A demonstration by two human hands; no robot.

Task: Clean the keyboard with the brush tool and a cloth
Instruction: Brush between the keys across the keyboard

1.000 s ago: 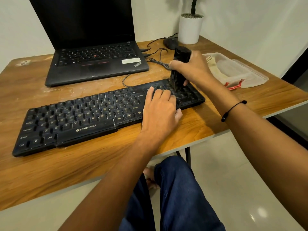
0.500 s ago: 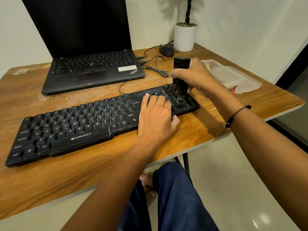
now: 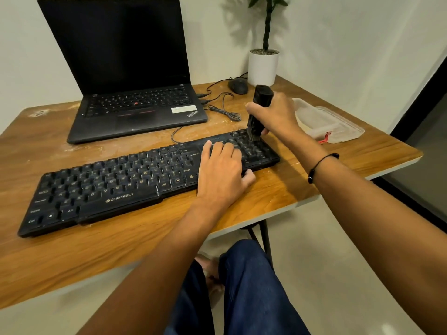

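Observation:
A black Zebronics keyboard (image 3: 116, 184) lies slanted across the wooden table (image 3: 121, 250). My left hand (image 3: 222, 172) rests flat on the keys just left of the number pad, fingers straight, thumb at the front edge. My right hand (image 3: 275, 114) grips a black brush tool (image 3: 260, 110) held upright, its bristles down on the far rows of the number pad. A pale cloth is only dimly seen inside the clear plastic box (image 3: 326, 122) to the right.
An open black laptop (image 3: 130, 76) stands behind the keyboard. A black mouse (image 3: 238, 85) and coiled cable (image 3: 225, 112) lie beside it. A white plant pot (image 3: 263, 66) sits at the back corner. The table's right edge runs close to the box.
The brush has moved from the near keys of the number pad towards its far rows. My left hand stays pressed on the keyboard. The camera has tilted up slightly.

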